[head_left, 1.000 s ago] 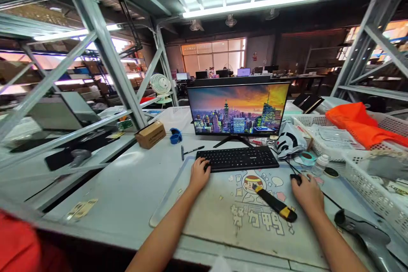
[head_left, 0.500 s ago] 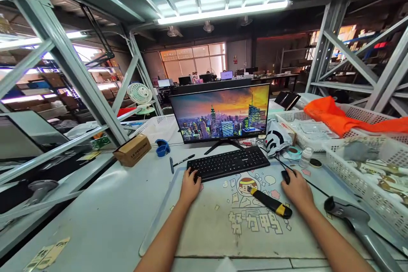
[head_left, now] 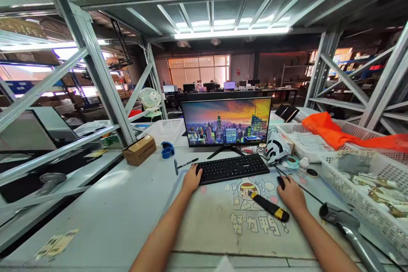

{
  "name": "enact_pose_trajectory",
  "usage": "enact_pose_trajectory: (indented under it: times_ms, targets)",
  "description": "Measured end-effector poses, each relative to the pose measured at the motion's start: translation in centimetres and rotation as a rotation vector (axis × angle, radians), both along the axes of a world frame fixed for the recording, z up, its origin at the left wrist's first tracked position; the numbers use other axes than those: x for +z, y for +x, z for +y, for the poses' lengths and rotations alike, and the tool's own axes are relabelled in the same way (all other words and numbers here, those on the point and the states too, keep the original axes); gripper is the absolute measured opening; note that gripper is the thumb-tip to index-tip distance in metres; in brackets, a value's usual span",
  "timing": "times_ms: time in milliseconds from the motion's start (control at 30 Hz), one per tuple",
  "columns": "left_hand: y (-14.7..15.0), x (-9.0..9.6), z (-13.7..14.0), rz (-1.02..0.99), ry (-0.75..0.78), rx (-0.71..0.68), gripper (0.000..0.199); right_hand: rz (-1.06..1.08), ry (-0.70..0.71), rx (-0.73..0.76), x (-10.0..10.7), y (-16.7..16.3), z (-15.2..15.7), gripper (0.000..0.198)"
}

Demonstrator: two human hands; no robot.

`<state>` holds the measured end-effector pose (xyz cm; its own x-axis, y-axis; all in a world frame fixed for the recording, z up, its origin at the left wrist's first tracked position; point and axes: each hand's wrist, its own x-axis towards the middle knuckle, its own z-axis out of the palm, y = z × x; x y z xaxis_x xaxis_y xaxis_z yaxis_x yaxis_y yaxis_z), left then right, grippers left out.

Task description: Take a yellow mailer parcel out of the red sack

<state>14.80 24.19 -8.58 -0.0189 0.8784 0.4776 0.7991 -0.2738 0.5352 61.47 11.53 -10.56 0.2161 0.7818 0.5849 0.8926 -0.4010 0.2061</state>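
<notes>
On desk mat, keyboard (head_left: 234, 168) long axis left-right; left hand (head_left: 191, 179) fingers released on it, right hand (head_left: 291, 193) cupping mouse (head_left: 281, 182).

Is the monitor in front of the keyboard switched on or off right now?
On. The monitor shows a lit city skyline at sunset behind the keyboard; the left hand rests at the keyboard's left end.

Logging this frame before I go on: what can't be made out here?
Head view only:
- Mouse: mostly hidden under the right hand.
- Keyboard legends: too small.
- Left hand fingertips on the keys: too small to tell which.
- Scanner: handle cut off by the bottom edge.
</notes>
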Motion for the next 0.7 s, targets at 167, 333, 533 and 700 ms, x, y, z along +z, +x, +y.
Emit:
enact_pose_trajectory:
  times_ms: [167,333,533,700]
  targets:
    - [-1.2,-0.8,-0.4,-0.129,0.132,-0.103,0.066,-0.013,-0.032,-0.029,0.0,-0.3,0.8,0.039]
    - [-1.5,-1.3,-0.3,-0.168,0.122,-0.158,0.066,-0.010,-0.009,-0.030,-0.2,-0.2,0.7,0.039]
    - [-0.8,-0.8,0.8,-0.037,-0.043,-0.056,0.060,0.016,-0.004,0.001,-0.1,0.2,0.5,0.038]
    - [-0.7,-0.7,0.1,0.018,-0.051,-0.024,0.061,0.042,0.029,0.011,0.1,0.0,0.2,0.038]
